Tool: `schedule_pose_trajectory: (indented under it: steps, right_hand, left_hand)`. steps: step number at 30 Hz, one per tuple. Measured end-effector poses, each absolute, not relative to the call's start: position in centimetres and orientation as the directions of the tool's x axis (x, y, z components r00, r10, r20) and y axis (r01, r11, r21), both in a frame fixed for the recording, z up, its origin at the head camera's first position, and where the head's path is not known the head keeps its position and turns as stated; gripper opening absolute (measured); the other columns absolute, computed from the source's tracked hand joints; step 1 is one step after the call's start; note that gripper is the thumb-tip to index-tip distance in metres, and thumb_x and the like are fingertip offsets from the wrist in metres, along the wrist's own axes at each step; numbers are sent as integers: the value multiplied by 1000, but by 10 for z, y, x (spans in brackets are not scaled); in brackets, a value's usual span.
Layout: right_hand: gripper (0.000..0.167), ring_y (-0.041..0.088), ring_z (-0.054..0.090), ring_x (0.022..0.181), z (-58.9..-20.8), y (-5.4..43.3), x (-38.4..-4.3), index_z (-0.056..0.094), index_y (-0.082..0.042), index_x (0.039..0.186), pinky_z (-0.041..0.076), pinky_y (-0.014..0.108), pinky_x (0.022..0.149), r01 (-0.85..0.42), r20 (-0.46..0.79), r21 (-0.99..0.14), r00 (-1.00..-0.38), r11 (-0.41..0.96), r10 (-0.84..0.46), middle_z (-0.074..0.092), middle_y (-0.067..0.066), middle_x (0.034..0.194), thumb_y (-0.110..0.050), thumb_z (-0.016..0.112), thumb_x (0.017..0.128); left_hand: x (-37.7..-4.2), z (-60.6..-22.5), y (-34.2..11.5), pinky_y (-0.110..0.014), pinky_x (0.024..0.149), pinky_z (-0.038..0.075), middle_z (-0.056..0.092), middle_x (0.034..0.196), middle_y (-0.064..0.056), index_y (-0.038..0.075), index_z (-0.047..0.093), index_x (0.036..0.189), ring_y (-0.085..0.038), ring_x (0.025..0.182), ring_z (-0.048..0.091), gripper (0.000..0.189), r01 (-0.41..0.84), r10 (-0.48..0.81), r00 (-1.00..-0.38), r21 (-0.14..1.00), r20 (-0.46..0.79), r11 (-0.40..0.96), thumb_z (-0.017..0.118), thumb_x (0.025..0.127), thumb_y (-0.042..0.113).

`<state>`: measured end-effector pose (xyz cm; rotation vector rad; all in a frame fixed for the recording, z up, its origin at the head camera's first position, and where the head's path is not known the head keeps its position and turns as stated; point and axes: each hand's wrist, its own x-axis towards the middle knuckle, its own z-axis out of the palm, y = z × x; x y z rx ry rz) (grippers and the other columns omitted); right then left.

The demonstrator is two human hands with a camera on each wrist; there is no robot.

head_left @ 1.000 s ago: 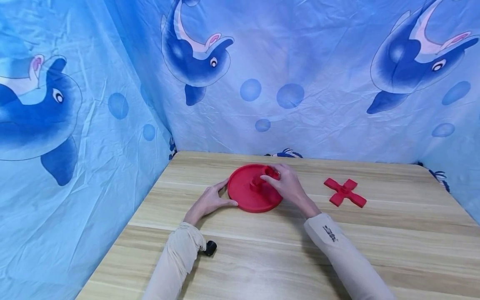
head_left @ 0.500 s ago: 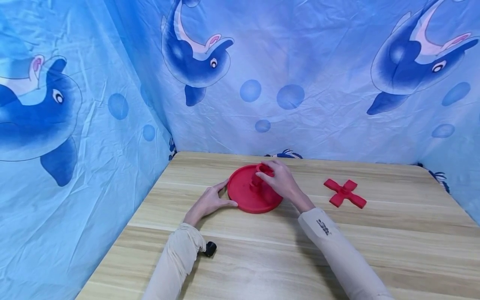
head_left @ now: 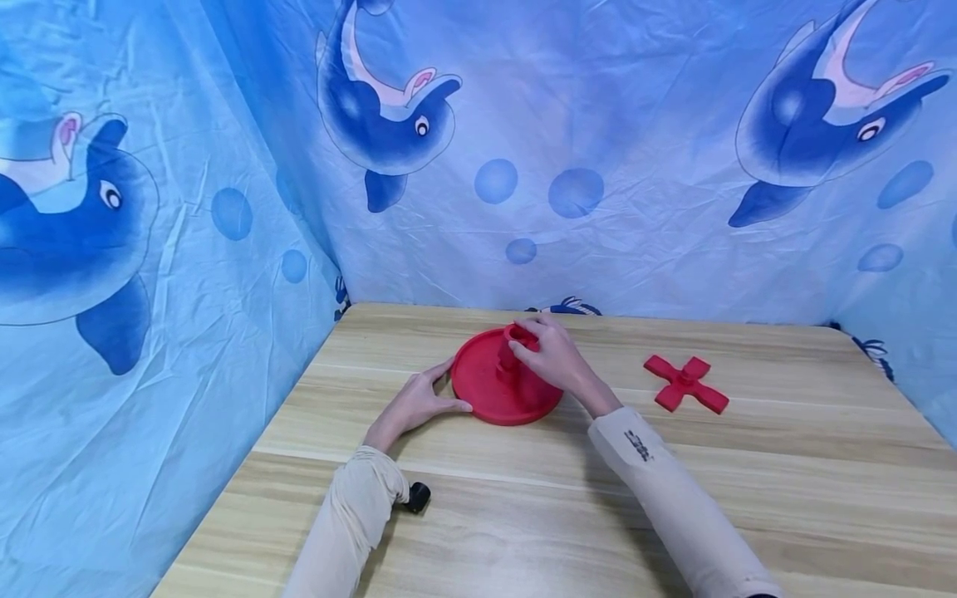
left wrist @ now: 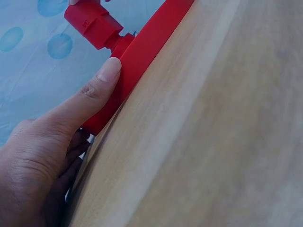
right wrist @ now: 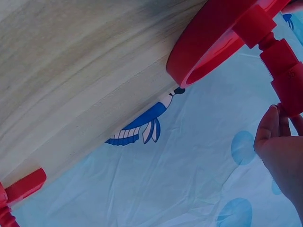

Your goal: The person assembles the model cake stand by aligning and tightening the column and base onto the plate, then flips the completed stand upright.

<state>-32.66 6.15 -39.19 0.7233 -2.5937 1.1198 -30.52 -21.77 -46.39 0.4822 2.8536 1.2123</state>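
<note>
A round red tray with a raised rim lies on the table, a short socket standing at its centre. My left hand holds the tray's left edge, thumb against the near rim and fingers round the far side. Above the socket, my right hand grips the top of a stepped red tube, open at its upper end. The tube's narrow lower end meets the socket, with the tube leaning slightly. How far it sits inside cannot be seen.
Right of the tray lies a red four-armed cross piece with a central stub. A small black device is at the left cuff. Blue dolphin-print cloth hangs behind and left of the wooden table.
My right hand has carried the red tube leftward over the tray's centre and brought it more upright on the socket. The left hand and tray have stayed in place.
</note>
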Motion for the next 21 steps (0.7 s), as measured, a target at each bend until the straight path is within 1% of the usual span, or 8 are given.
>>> schedule_pose_trajectory:
  steps: [7, 12, 17, 21]
  right_hand:
    - [49, 30, 55, 118, -394, 56, -328, 61, 2, 141, 59, 42, 89, -513, 370, -610, -858, 604, -356, 60, 16, 128, -17, 73, 98]
    - [48, 30, 55, 119, -394, 54, -327, 61, 3, 141, 59, 43, 89, -513, 375, -610, -858, 603, -350, 60, 16, 130, -17, 72, 99]
    - [47, 31, 55, 119, -395, 54, -328, 62, 1, 141, 59, 44, 88, -509, 373, -617, -861, 599, -347, 61, 15, 130, -17, 72, 99]
    - [49, 32, 55, 121, -396, 54, -329, 62, -1, 141, 59, 45, 89, -483, 353, -633, -875, 604, -330, 62, 15, 129, -21, 73, 98]
  left_hand:
    - [-305, -464, -217, -50, 111, 43, 49, 156, -11, 18, 42, 160, -28, 135, 50, 103, 276, 280, -953, 697, 112, 662, 89, 76, 56]
    - [-305, -463, -217, -50, 111, 43, 50, 155, -11, 18, 42, 160, -28, 134, 51, 103, 271, 277, -955, 700, 108, 661, 90, 76, 54]
    - [-305, -463, -218, -50, 112, 42, 49, 156, -12, 17, 42, 160, -29, 139, 48, 103, 271, 275, -955, 699, 111, 662, 89, 76, 55]
    - [-305, -464, -218, -51, 113, 41, 48, 157, -11, 17, 42, 160, -30, 141, 46, 104, 264, 270, -957, 698, 104, 666, 89, 76, 56]
